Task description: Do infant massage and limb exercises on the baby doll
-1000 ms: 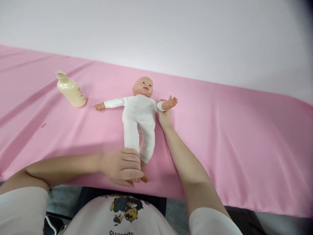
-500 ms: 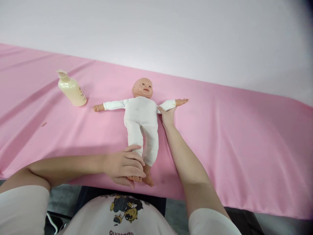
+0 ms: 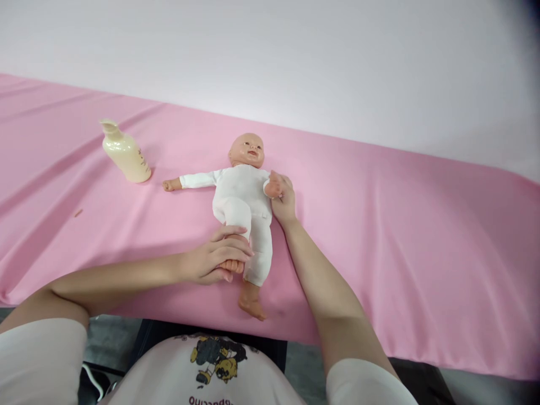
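Doll (image 3: 242,188) in white lies on its back on the pink cloth (image 3: 405,225). The left hand (image 3: 213,256) curls its fingers around one foot (image 3: 233,266), the knee (image 3: 237,211) bent; the right hand (image 3: 286,203) touches the folded arm (image 3: 274,186), but how its fingers close, I cannot tell. Gentle, even pressure seems best, without twisting the knee. A cream bottle (image 3: 129,157) stands apart.

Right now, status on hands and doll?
Doll face-up. Left hand holding one foot, leg bent. Right hand at an arm, grip partly hidden. Bottle off left, clear of hands.
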`<state>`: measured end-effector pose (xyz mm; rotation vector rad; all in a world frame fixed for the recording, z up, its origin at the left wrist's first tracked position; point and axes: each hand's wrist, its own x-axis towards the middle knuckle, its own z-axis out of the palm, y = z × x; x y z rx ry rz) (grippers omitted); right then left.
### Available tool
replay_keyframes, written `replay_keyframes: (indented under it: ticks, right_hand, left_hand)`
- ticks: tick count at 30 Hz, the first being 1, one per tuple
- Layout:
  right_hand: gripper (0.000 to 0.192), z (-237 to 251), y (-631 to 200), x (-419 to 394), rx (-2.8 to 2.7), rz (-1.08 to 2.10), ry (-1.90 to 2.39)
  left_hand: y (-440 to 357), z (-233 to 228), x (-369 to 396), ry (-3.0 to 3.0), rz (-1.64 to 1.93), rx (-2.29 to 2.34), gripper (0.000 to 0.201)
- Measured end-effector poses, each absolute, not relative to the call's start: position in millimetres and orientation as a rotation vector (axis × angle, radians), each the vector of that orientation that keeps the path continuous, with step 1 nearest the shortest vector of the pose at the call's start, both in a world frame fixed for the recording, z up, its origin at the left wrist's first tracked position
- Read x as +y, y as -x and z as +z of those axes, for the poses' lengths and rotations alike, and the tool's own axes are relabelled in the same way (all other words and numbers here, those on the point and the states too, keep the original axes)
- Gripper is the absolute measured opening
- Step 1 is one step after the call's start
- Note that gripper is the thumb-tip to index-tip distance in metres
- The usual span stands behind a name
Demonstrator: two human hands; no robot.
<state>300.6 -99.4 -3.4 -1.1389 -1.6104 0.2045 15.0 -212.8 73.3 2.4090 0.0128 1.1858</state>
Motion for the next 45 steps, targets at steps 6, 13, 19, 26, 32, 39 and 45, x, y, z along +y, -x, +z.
replay_keyframes:
  ticks: [6, 13, 19, 26, 32, 39, 45]
  right_hand:
    - [0.043, -1.5, -297.6, -103.0, -1.773, 0.033, 1.141]
    - [0.035, 0.4, -293.1, -104.5, -1.808, 0.075, 1.188]
    - [0.034, 3.0, -293.1, -105.8, -1.797, 0.064, 1.166]
    - [0.032, -2.1, -295.4, -99.4, -1.526, 0.246, 1.075]
    - [0.035, -18.1, -304.8, -86.4, -1.168, 0.516, 1.116]
    - [0.025, -30.0, -312.8, -76.1, -0.790, 0.645, 1.028]
    - [0.025, -29.4, -313.6, -75.3, -0.607, 0.814, 0.970]
  left_hand:
    - [-15.7, 66.2, -205.0, -2.405, 1.138, 0.048, 0.037]
    - [-16.7, 64.8, -201.7, -2.430, 1.102, 0.076, 0.034]
    - [-17.3, 65.0, -206.8, -2.454, 1.108, 0.069, 0.038]
    - [-15.7, 68.6, -217.4, -2.436, 1.141, -0.018, 0.040]
    - [-18.1, 73.0, -232.4, -2.410, 1.124, -0.233, 0.032]
    - [-19.6, 60.3, -239.3, -2.378, 1.029, -0.365, 0.035]
    - [-20.9, 32.6, -230.6, -2.419, 0.755, -0.221, 0.046]
